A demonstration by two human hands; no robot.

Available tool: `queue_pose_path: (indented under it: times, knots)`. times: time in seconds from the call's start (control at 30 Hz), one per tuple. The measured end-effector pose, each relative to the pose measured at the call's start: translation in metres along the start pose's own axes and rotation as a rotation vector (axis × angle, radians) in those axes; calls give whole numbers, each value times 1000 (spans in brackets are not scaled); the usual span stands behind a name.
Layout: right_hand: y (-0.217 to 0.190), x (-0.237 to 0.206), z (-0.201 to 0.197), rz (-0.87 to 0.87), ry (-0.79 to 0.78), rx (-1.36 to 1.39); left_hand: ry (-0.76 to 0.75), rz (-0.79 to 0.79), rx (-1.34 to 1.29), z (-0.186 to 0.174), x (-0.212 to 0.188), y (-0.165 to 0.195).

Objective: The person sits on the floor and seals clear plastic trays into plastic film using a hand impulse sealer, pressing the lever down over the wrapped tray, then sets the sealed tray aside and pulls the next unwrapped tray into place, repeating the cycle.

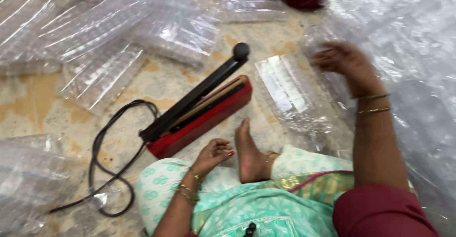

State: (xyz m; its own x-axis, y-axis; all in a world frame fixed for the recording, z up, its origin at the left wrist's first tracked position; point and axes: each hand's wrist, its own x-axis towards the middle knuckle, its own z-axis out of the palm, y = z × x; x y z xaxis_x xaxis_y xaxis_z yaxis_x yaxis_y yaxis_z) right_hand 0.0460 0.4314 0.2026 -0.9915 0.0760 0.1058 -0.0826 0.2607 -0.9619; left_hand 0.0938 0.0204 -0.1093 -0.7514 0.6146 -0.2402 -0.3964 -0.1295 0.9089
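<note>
The person sits on the floor (42,104) with a red and black heat sealer (199,111) right in front of a bare foot (249,151). The sealer's black arm is lifted up, and nothing lies under it, so no bag is being sealed at this moment. Its black cord (109,156) loops across the floor to the left. The right hand (344,61) reaches out to the heap of clear bubble wrap (408,52) on the right; the fingers are spread and touch the plastic, but the hand is blurry, so one cannot tell if it grips a piece. The left hand (213,154) rests on the knee with fingers loosely curled and holds nothing. One clear bubble bag (289,92) lies flat just beside the sealer. Many more clear bubble bags (99,42) lie spread over the floor at the top left, so it looks like some work is done, and the big heap suggests much is left.
</note>
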Motion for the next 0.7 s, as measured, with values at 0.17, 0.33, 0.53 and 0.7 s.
queue_pose_path:
  times: [0.17,0.33,0.53,0.7]
  knots:
    - [33,10,-128,211,504,353,39,-69,133,-4,-2,-2]
    - [74,77,-176,290,467,707,162,-187,113,-9,-9,13]
    - [66,146,-172,242,497,688,235,-231,162,-17,-6,15]
    - [11,146,-185,-238,478,465,163,-47,162,-9,5,8]
